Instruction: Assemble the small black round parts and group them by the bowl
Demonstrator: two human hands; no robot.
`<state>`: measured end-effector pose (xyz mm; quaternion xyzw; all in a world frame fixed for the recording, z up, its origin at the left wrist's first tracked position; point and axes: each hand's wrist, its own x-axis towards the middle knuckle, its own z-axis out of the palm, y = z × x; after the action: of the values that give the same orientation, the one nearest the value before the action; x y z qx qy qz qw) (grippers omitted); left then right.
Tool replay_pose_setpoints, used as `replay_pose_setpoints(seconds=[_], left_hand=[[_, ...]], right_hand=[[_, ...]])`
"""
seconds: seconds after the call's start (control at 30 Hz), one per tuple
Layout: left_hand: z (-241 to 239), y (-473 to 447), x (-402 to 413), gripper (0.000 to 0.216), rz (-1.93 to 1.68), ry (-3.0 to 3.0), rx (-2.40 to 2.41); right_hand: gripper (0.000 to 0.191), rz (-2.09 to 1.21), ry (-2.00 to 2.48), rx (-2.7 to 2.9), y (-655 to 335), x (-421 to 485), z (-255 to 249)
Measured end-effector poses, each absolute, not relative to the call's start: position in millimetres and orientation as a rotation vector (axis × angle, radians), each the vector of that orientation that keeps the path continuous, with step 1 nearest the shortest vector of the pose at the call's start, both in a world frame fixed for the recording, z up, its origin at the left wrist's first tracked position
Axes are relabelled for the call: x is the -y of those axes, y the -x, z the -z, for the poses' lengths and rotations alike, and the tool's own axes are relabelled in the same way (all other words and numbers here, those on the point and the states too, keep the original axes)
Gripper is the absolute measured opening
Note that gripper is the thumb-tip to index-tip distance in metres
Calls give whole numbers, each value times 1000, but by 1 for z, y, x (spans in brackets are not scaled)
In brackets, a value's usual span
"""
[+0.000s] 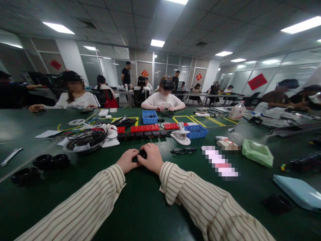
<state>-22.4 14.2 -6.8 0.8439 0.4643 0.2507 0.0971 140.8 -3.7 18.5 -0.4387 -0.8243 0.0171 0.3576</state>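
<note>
At the far left of the green tabletop (140, 207) lies an open-ended wrench (11, 157), followed by a group of black ring-shaped parts (42, 161). Beyond these stands a metal bowl (86, 150) holding dark cables, with a white clip stand (110, 135) beside it. At centre, the left hand (127, 161) and the right hand (152, 158) meet, fingers closed together on a small black part (142, 154) held between them; whether it touches the tabletop cannot be told. Behind the hands runs a row of red and black modules (145, 128). Farther right are a white clip (181, 134), a blue bin (197, 133), black-framed glasses (184, 151), a green soft pack (257, 153), a single black ring (277, 203) and a light-blue case (299, 191).
</note>
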Motion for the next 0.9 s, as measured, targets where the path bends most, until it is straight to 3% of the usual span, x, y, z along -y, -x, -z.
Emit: replay_pose_setpoints(seconds=[0.13, 0.27, 0.5, 0.63, 0.8, 0.9], left_hand=[[9, 23, -17, 37, -742, -2490, -1401], [9, 22, -17, 37, -728, -2482, -1394], [5, 21, -13, 62, -792, -2459, -1363], [5, 21, -13, 51, -756, -2479, -1385], [6, 23, -15, 41, -732, -2510, -1393], [7, 22, -16, 39, -735, -2508, -1407]], right_hand=[[36, -92, 892, 2213, -141, 6, -19], [47, -146, 926, 2155, -142, 5, -19], [43, -118, 1194, 2001, -144, -1, -17], [38, -61, 1246, 2028, -142, -2, -15], [17, -100, 1075, 2139, -142, 1, -18], [22, -137, 919, 2212, -143, 4, -21]])
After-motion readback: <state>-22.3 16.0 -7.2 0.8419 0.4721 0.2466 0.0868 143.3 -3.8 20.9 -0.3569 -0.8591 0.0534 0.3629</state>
